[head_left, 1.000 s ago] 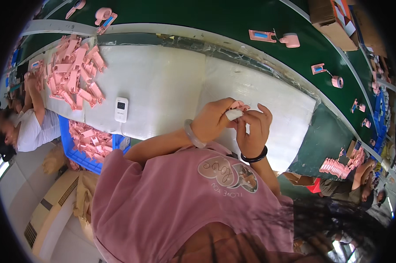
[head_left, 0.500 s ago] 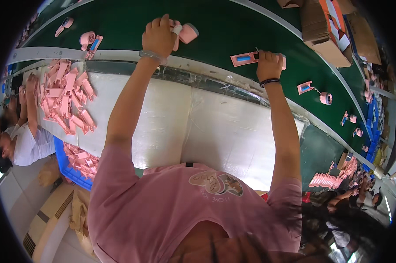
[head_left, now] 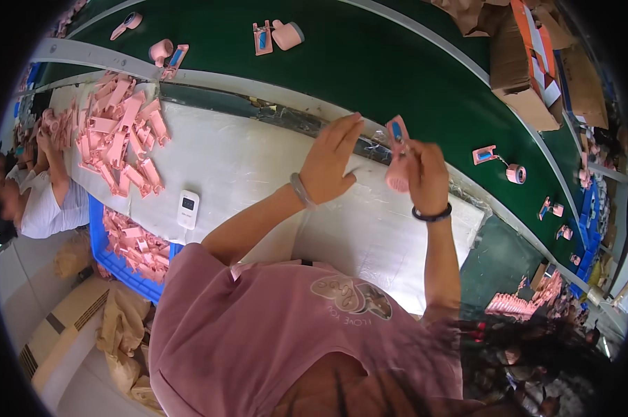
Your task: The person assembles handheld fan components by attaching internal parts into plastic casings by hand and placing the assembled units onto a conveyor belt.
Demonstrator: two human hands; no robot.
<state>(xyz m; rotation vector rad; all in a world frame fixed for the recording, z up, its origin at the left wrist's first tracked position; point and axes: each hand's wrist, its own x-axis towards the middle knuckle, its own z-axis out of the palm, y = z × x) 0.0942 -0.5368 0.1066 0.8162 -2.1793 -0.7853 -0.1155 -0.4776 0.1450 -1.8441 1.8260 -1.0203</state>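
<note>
My right hand (head_left: 428,177) is closed on a pink handheld fan (head_left: 398,172) at the near edge of the belt. Its round head hangs down beside my fingers, while the handle shell with a blue battery points up and away. To the left of it, my left hand (head_left: 330,161) is open over the worktable, fingers stretched toward the belt and nothing in them. Beyond it on the green belt (head_left: 355,62) lies another pink fan (head_left: 287,35), its opened handle shell (head_left: 263,39) and blue battery beside the head.
A heap of pink handle shells (head_left: 123,132) covers the table's left end, above a blue crate (head_left: 136,278) of more shells. A small white device with a dark display (head_left: 188,210) lies on the table (head_left: 251,160). Cardboard boxes (head_left: 526,76) stand beyond the belt; a co-worker (head_left: 50,201) sits left.
My left hand has let go of a fan on the belt and come back over the table. My right hand has drawn its fan nearer, turning it upright. The white device now shows.
</note>
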